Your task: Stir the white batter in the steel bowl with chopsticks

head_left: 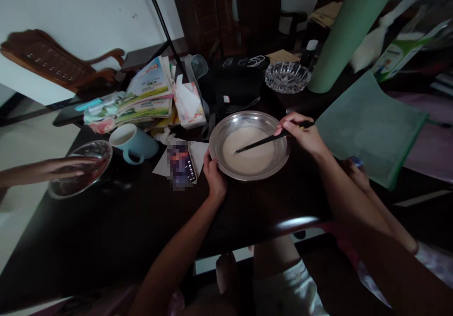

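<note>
Evidently, the metal bowl [229, 128] is sitting just right of the frame's centre, with pale liquid [249, 158] covering its floor. At the bowl's upper right, the right hand [299, 129] is clasping dark chopsticks [260, 142]; their long axis is slanting toward the lower left, the tips meeting the liquid nearer the left hand [215, 178], which is gripping the bowl's left edge.

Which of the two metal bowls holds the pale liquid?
The central bowl, at the person's left hand; the leftmost bowl, under another person's hand, looks darker inside.
</note>
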Action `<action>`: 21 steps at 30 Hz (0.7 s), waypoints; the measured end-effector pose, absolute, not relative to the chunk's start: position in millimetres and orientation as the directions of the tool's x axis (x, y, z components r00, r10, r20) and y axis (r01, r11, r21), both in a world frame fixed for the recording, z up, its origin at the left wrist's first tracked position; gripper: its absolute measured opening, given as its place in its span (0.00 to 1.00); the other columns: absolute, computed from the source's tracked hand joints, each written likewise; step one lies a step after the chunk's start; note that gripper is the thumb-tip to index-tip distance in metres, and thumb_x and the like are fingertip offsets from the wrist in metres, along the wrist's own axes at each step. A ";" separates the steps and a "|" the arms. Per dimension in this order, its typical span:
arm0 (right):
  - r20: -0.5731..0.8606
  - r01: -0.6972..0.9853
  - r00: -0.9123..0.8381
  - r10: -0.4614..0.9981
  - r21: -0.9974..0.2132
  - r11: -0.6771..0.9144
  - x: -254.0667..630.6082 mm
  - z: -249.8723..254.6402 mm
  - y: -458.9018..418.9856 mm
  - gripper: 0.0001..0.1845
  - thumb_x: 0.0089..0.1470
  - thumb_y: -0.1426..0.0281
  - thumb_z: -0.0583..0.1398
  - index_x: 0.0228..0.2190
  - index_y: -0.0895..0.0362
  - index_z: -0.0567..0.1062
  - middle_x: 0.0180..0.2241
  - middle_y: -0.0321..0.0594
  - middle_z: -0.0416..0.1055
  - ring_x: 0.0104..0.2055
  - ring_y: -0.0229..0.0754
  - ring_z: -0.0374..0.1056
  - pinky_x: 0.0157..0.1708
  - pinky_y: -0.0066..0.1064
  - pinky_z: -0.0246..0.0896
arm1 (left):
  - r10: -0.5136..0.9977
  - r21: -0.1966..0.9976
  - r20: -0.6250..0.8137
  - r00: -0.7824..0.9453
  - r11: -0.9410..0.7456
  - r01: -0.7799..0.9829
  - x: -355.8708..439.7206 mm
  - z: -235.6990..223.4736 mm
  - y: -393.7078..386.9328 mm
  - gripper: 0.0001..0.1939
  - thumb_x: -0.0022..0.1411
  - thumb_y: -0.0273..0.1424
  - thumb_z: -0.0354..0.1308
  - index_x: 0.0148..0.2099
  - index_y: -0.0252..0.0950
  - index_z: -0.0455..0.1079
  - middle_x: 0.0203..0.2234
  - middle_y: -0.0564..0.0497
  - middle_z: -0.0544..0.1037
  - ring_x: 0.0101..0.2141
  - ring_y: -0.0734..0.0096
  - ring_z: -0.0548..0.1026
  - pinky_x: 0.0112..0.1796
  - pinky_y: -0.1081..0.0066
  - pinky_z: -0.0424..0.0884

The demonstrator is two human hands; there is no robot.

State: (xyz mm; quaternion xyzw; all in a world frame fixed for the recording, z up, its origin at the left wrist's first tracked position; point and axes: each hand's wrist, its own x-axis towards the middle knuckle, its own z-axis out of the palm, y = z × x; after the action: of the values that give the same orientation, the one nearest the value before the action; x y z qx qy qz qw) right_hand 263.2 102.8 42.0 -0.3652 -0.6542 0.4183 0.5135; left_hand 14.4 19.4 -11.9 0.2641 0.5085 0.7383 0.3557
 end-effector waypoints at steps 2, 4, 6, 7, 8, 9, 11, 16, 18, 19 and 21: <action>0.420 0.107 -0.153 0.895 -0.893 0.437 263.6 41.7 103.8 0.16 0.55 0.53 0.64 0.29 0.52 0.78 0.24 0.35 0.78 0.30 0.39 0.74 0.33 0.32 0.68 | 0.792 0.934 0.021 -0.611 -0.234 -0.271 14.8 -12.0 19.7 0.17 0.50 0.34 0.59 0.43 0.37 0.77 0.41 0.50 0.80 0.42 0.67 0.75 0.44 0.71 0.69; 0.478 0.115 -0.024 0.878 -0.871 0.477 266.7 40.7 106.8 0.17 0.56 0.52 0.62 0.27 0.52 0.77 0.22 0.34 0.76 0.28 0.38 0.73 0.36 0.34 0.68 | 0.794 0.929 0.008 -0.608 -0.230 -0.288 15.2 -12.8 20.0 0.17 0.50 0.34 0.59 0.43 0.37 0.77 0.41 0.51 0.80 0.42 0.67 0.75 0.44 0.71 0.69; 0.482 0.073 0.066 0.874 -0.876 0.477 270.1 39.0 109.3 0.20 0.58 0.50 0.60 0.26 0.52 0.77 0.18 0.32 0.73 0.24 0.38 0.70 0.35 0.35 0.67 | 0.801 0.929 0.006 -0.599 -0.226 -0.293 15.5 -13.6 20.1 0.17 0.50 0.34 0.59 0.44 0.38 0.77 0.40 0.51 0.81 0.42 0.68 0.75 0.45 0.71 0.69; 0.469 0.045 0.071 0.881 -0.883 0.466 271.1 38.3 109.7 0.21 0.58 0.50 0.59 0.26 0.52 0.76 0.16 0.32 0.71 0.22 0.37 0.68 0.34 0.35 0.67 | 0.803 0.929 0.011 -0.596 -0.229 -0.290 15.7 -13.9 20.1 0.17 0.51 0.34 0.59 0.44 0.38 0.77 0.40 0.51 0.81 0.42 0.67 0.75 0.45 0.71 0.69; 0.451 0.023 0.043 0.891 -0.892 0.451 271.3 37.8 109.4 0.21 0.58 0.49 0.58 0.26 0.51 0.76 0.16 0.32 0.71 0.21 0.37 0.67 0.33 0.35 0.66 | 0.803 0.929 0.017 -0.595 -0.232 -0.287 15.7 -14.1 20.1 0.17 0.51 0.34 0.59 0.44 0.38 0.77 0.40 0.50 0.80 0.42 0.67 0.75 0.45 0.71 0.69; 0.433 0.015 -0.011 0.901 -0.901 0.433 270.8 37.6 108.4 0.21 0.58 0.49 0.59 0.26 0.51 0.77 0.16 0.32 0.71 0.21 0.38 0.68 0.32 0.35 0.66 | 0.804 0.929 0.020 -0.595 -0.235 -0.287 15.8 -14.1 20.1 0.17 0.51 0.34 0.59 0.44 0.38 0.77 0.40 0.51 0.80 0.42 0.67 0.75 0.45 0.71 0.69; 0.403 0.045 -0.139 0.904 -0.910 0.413 268.5 38.7 105.5 0.19 0.57 0.50 0.60 0.27 0.51 0.78 0.19 0.32 0.74 0.24 0.39 0.71 0.34 0.35 0.67 | 0.804 0.925 0.020 -0.594 -0.240 -0.294 15.8 -13.9 20.1 0.17 0.50 0.34 0.59 0.44 0.38 0.77 0.39 0.51 0.80 0.42 0.68 0.75 0.45 0.71 0.69; 0.470 0.116 -0.074 0.880 -0.872 0.475 267.4 42.0 103.9 0.18 0.56 0.51 0.62 0.26 0.51 0.78 0.22 0.34 0.76 0.28 0.39 0.73 0.38 0.36 0.68 | 0.808 0.931 0.010 -0.589 -0.222 -0.289 15.6 -13.7 20.0 0.17 0.51 0.35 0.58 0.44 0.38 0.76 0.39 0.51 0.79 0.42 0.67 0.74 0.46 0.70 0.67; 0.465 0.060 0.027 0.885 -0.885 0.463 269.2 41.3 105.3 0.21 0.57 0.49 0.60 0.24 0.51 0.77 0.18 0.33 0.73 0.23 0.38 0.69 0.34 0.35 0.67 | 0.809 0.932 0.006 -0.588 -0.217 -0.289 15.5 -14.0 20.1 0.18 0.50 0.35 0.58 0.44 0.38 0.76 0.40 0.51 0.79 0.42 0.67 0.74 0.46 0.70 0.67; 0.448 0.031 0.044 0.893 -0.894 0.447 269.6 41.0 105.5 0.22 0.57 0.48 0.59 0.24 0.51 0.76 0.16 0.32 0.71 0.21 0.38 0.68 0.31 0.35 0.67 | 0.810 0.933 0.006 -0.587 -0.216 -0.288 15.4 -14.1 20.2 0.18 0.50 0.35 0.58 0.44 0.38 0.75 0.40 0.51 0.79 0.43 0.67 0.74 0.46 0.70 0.67; 0.413 0.009 -0.005 0.911 -0.911 0.413 268.3 41.3 103.8 0.23 0.57 0.47 0.58 0.23 0.51 0.76 0.15 0.33 0.70 0.20 0.38 0.67 0.29 0.35 0.66 | 0.814 0.939 0.013 -0.581 -0.209 -0.273 15.3 -14.2 20.2 0.18 0.51 0.35 0.58 0.45 0.38 0.75 0.41 0.50 0.79 0.43 0.66 0.73 0.47 0.69 0.67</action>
State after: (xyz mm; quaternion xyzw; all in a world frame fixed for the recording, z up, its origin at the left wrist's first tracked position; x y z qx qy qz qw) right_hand 268.3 103.8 41.3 -0.3850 -0.5974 0.3813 0.5912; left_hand 15.3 20.2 -14.2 0.2669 0.5069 0.7304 0.3721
